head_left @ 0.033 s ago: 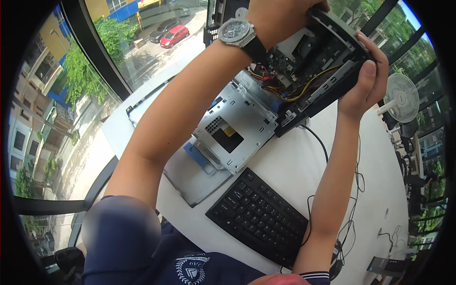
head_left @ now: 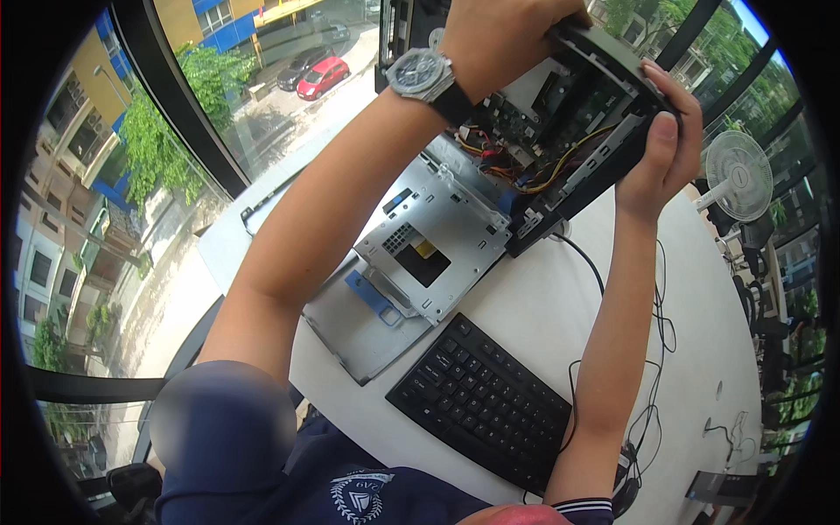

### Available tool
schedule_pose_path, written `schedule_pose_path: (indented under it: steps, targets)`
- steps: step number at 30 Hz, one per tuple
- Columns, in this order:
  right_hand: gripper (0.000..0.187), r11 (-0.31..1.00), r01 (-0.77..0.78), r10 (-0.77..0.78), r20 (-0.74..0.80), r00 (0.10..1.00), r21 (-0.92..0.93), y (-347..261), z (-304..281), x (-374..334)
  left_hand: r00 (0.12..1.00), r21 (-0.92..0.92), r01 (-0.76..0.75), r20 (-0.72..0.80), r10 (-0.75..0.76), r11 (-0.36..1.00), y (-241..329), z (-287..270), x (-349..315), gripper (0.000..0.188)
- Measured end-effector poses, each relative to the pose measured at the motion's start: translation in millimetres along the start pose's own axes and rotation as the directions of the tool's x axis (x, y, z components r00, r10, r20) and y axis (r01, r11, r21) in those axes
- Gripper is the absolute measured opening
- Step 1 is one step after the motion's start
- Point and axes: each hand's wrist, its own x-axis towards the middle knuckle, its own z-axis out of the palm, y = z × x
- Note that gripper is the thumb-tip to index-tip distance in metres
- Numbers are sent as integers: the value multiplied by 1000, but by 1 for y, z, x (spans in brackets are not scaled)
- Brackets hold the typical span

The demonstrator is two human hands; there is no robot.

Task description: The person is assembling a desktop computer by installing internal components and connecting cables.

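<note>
An opened desktop computer case (head_left: 604, 149) stands tilted at the top of the view, its circuit board (head_left: 534, 118) and coloured cables (head_left: 560, 175) exposed. My left hand (head_left: 507, 35), with a watch on the wrist, reaches across to the case's top end; its fingers curl over the edge there, their tips hidden. My right hand (head_left: 661, 157) is closed on the case's right end, thumb on the near side and fingers wrapped round the outer edge. A silver metal drive bracket (head_left: 468, 236) is folded out beside the case, below my left forearm.
A black keyboard (head_left: 481, 402) lies on the white table (head_left: 525, 297) in front of me. Under the bracket is a grey metal panel (head_left: 350, 337). Loose black cables (head_left: 656, 385) run along the right, near a white fan (head_left: 738, 175). Windows surround the table.
Both hands and the case's upper end have shifted slightly left, while the keyboard and bracket appear a little lower and to the right. The hold of both hands is the same.
</note>
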Motion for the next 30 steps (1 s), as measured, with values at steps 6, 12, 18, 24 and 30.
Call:
schedule_pose_path:
  steps: [6, 12, 18, 24, 30]
  targets:
    - [32, 997, 19, -19, -1, 1000, -76, -5, -4, 4, 974, -103, -104, 189, 122, 989, 24, -48, -44, 38]
    - [31, 995, 7, -7, 2, 1000, -102, -9, -5, 5, 589, -53, 324, 793, -157, 945, 30, -27, -101, 24]
    - [31, 996, 27, -28, -4, 1000, -88, -11, -4, 8, 545, -58, 409, 816, -193, 911, 14, -7, -101, 28]
    - [30, 995, 25, -26, -7, 1000, -96, -9, -4, 7, 333, -53, 638, 919, -212, 768, 12, -6, -88, 29]
    - [27, 989, 68, -74, -47, 996, -131, -7, 1, 4, 94, 157, 800, 921, -379, 579, 15, -3, -79, 32]
